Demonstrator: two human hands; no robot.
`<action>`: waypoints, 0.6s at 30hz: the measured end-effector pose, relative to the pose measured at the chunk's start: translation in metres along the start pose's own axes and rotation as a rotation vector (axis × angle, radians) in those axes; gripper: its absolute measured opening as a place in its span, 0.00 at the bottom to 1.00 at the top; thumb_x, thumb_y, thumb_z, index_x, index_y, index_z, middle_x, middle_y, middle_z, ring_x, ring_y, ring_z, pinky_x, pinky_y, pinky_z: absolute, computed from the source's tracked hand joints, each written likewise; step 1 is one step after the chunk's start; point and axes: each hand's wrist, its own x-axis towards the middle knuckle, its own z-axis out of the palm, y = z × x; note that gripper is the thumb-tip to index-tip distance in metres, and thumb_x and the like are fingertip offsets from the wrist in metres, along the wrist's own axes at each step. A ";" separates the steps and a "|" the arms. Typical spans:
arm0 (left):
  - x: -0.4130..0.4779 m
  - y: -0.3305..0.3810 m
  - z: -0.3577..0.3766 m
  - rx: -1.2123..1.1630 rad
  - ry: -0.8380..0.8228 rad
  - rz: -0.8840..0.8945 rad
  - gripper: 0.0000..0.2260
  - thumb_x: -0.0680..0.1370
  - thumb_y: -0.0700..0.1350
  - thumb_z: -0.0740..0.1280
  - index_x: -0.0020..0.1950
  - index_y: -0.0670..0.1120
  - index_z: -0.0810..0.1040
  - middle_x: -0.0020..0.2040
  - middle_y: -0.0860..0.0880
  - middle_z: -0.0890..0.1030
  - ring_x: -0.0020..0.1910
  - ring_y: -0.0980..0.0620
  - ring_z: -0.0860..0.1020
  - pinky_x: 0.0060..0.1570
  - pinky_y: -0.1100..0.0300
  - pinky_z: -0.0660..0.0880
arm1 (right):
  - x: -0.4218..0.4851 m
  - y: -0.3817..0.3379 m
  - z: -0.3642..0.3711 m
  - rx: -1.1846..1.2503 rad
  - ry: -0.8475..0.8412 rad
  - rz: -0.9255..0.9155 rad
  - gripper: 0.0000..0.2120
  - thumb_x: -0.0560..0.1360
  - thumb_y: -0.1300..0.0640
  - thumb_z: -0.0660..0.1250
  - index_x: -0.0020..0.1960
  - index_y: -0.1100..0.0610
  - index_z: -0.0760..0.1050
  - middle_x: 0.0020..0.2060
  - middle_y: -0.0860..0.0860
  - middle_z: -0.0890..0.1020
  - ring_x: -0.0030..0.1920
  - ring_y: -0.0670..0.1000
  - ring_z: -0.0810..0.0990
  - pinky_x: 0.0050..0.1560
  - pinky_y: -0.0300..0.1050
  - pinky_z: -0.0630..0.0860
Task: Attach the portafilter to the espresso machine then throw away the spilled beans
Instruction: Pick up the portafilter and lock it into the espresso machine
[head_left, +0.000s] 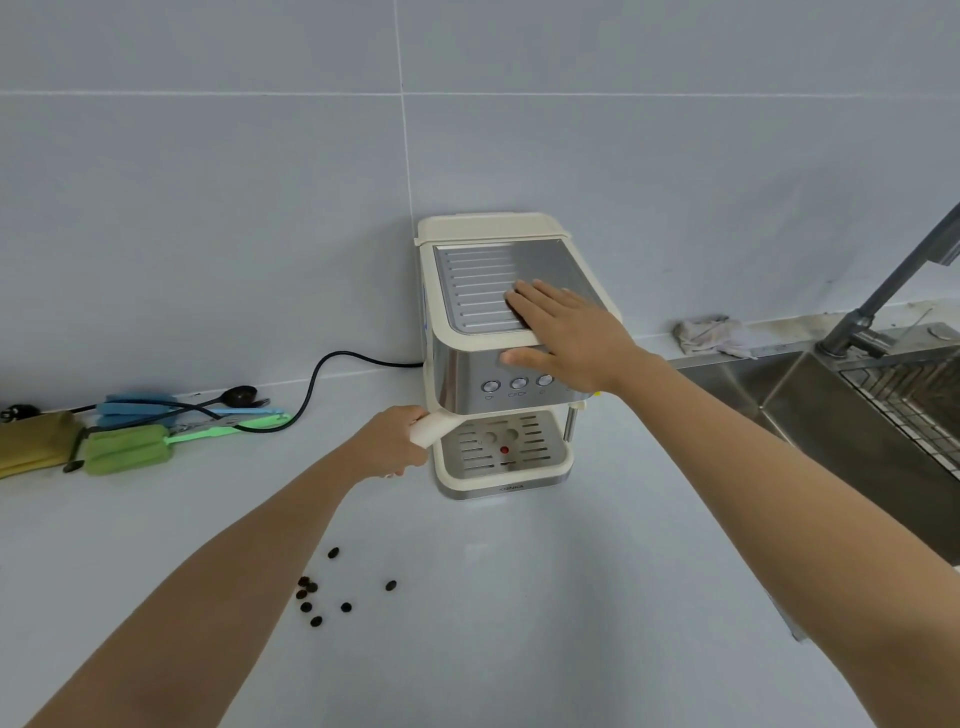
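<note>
A cream and steel espresso machine (470, 291) stands against the tiled wall on the white counter. My right hand (569, 332) lies flat on its top right corner, fingers spread over the ribbed steel plate. My left hand (392, 441) is wrapped around the cream handle of the portafilter (434, 426), which reaches under the machine's front left; its basket end is hidden beneath the machine head. Several dark coffee beans (322, 592) lie scattered on the counter in front, under my left forearm.
A steel sink (779, 384) with a faucet (893, 291) and a wire rack is at the right, a grey rag (709, 335) behind it. Green and blue brushes (124, 449), a dark spoon and the black power cord (317, 379) lie at the left.
</note>
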 end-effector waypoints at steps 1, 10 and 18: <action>0.000 0.000 -0.001 0.004 0.000 0.002 0.18 0.68 0.35 0.65 0.56 0.44 0.71 0.37 0.49 0.72 0.25 0.51 0.70 0.23 0.64 0.67 | 0.000 0.000 0.000 -0.001 0.000 0.002 0.33 0.77 0.40 0.53 0.74 0.59 0.51 0.75 0.55 0.56 0.74 0.55 0.52 0.73 0.50 0.51; -0.008 0.005 0.014 0.011 0.027 0.006 0.19 0.69 0.36 0.64 0.59 0.44 0.70 0.39 0.49 0.72 0.26 0.53 0.71 0.21 0.66 0.66 | 0.000 -0.001 0.001 -0.013 -0.014 0.029 0.33 0.77 0.40 0.52 0.74 0.58 0.49 0.75 0.55 0.54 0.75 0.55 0.51 0.73 0.50 0.50; -0.012 0.008 0.017 0.050 0.049 -0.003 0.19 0.70 0.37 0.63 0.61 0.43 0.69 0.39 0.50 0.71 0.26 0.53 0.71 0.23 0.65 0.67 | 0.000 -0.003 0.000 -0.013 -0.024 0.040 0.34 0.77 0.40 0.52 0.74 0.58 0.49 0.75 0.54 0.53 0.75 0.54 0.50 0.73 0.51 0.50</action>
